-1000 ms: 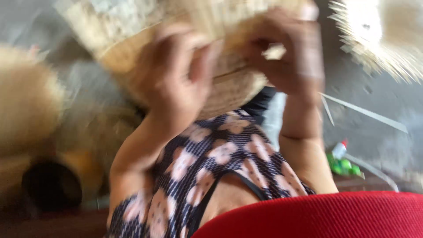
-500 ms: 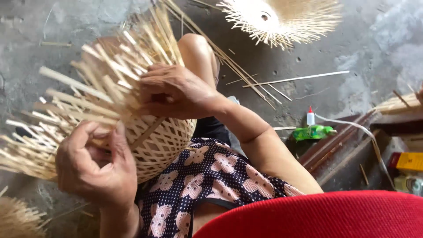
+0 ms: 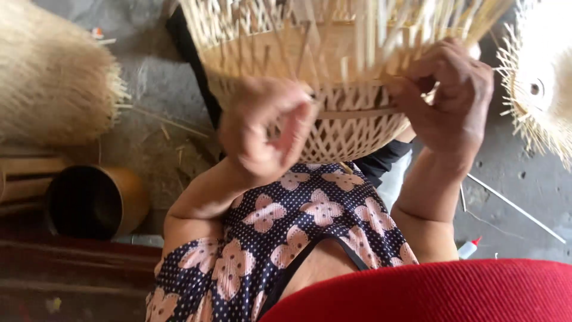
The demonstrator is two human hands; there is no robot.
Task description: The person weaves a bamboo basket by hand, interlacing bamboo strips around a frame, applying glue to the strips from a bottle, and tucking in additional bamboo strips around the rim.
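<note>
Nearest the camera, a red fabric edge (image 3: 429,292) crosses the lower right of the view, and just beyond it lies a dark garment with a pink flower print (image 3: 286,232). Compared with the frame half a second earlier, the view has swung: the woven bamboo basket (image 3: 351,128), which then sat at the left with its loose strips fanning to the left, now occupies the upper centre, and both hands have come up to its wall. The left hand (image 3: 265,131) is blurred by motion, its fingers curled in front of the latticed wall; whether it grips a strip cannot be told. The right hand (image 3: 450,98) is closed, pinching the weave at the basket's right side just below the loose strips. The basket rests above the lap with its rounded woven base toward the person and its open end away; its long axis runs near to far, and the unwoven bamboo strips (image 3: 333,24) point toward the far edge. At near left a dark-mouthed cylindrical container (image 3: 95,200) lies on its side. A small bottle with a red tip (image 3: 468,247) lies at near right, beside a thin bamboo stick (image 3: 515,207). At far left is a pale straw bundle (image 3: 53,83); at far right, a second unfinished woven piece (image 3: 539,89) with a central hole.
</note>
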